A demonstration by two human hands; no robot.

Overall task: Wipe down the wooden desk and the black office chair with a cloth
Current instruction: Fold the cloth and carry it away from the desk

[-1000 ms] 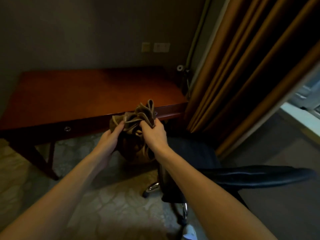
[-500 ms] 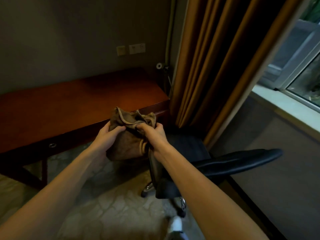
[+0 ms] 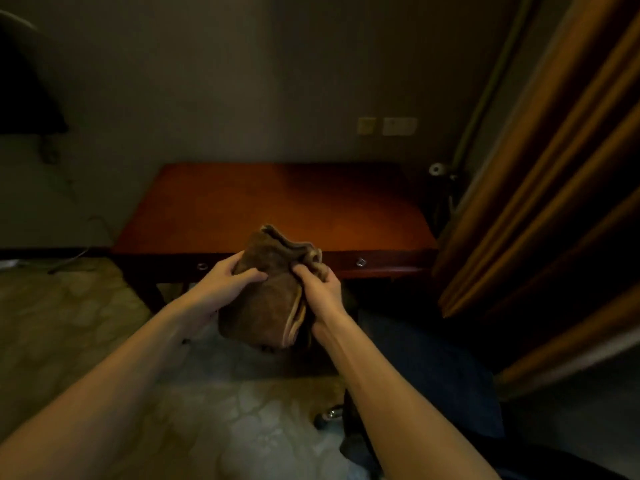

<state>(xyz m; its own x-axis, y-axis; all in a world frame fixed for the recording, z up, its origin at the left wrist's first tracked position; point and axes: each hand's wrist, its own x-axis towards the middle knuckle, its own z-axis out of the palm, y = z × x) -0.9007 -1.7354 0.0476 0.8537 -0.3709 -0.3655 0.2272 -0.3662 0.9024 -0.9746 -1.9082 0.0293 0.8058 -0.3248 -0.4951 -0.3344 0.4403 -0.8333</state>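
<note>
a: where's the cloth [image 3: 268, 292] right now?

b: bunched up in the air just in front of the counter [image 3: 277, 206], at its near edge; the top folds overlap the edge between the two drawer knobs [image 3: 361, 261]; the lower part hangs down below the counter front, over the pale patterned floor [image 3: 104, 323].

a: and the hands?

b: both have it; the left hand [image 3: 227, 280] grips the left side of the bundle, fingers curled across the front of the fabric; the right hand [image 3: 317, 289] has its fingers closed round the gathered right edge, where a lighter hem shows running down.

a: is the cloth touching the counter?

b: cannot tell; it looks held off the surface, but the angle hides any gap.

a: what about the chair [image 3: 433, 368]?

b: low and to the right of the counter, very dark; part of the seat shows under the right forearm, and a chrome caster [image 3: 330, 414] of its base sits on the floor nearer the camera.

a: anything else around the counter?

b: brown curtains [image 3: 540, 188] hang right of it; wall plates [image 3: 398, 126] sit on the grey wall above its far right corner; a thin cable [image 3: 74, 258] trails on the floor to its left.
</note>
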